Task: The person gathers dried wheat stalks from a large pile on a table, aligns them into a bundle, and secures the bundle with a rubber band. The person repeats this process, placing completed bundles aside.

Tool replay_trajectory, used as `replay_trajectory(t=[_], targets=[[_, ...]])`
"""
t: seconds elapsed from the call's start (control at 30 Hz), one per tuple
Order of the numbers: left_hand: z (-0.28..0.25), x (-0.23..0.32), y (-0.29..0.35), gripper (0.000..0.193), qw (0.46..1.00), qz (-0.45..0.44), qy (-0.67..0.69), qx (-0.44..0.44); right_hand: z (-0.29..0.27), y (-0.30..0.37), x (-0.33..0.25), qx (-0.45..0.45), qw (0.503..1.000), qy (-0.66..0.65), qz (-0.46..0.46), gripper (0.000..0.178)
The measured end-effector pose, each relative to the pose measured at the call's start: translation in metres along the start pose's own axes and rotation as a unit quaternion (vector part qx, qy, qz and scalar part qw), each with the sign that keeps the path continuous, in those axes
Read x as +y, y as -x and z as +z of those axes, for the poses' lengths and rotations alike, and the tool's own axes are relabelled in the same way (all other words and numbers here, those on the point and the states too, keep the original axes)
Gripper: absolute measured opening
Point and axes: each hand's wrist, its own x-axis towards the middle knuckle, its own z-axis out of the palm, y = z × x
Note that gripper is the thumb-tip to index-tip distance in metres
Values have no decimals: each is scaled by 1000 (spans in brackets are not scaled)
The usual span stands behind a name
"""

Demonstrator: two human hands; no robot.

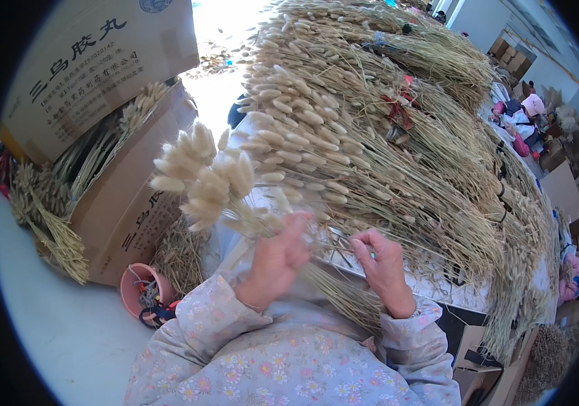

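Note:
A small bunch of dried bunny tail grass [207, 177] crosses in front of me, its fluffy cream heads at the upper left and its stems slanting down to the right. My left hand [274, 262] is closed around the stems below the heads; its fingers are slightly blurred. To the right of the bunch, my right hand [381, 266] is closed, thumb and fingertips together, with a tiny greenish spot showing between them. What that is I cannot make out. The lower stems run past this hand toward my right sleeve.
A high heap of bunny tail grass [398, 155] covers the table beyond my hands. At left stand cardboard boxes [117, 196], one holding more grass. A pink bucket [142, 287] with ties and cords sits below them. Further boxes [567, 196] and colourful cloth items lie far right.

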Motion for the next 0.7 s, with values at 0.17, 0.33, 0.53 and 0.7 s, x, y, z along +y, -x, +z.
replay_trajectory(t=[0.17,0.33,0.53,0.7], targets=[[9,-7,2,18,998,-10,-54,-12,12,-10,-27,3,981,-135,-140,16],[5,-3,7,20,999,-22,-6,-34,25,-17,-38,-76,940,-331,-6,14],[-1,-2,3,21,999,-22,33,-10,18,-5,-11,-52,983,-176,-24,12],[-8,3,1,24,998,-13,56,-13,-21,7,23,-113,986,108,-60,12]])
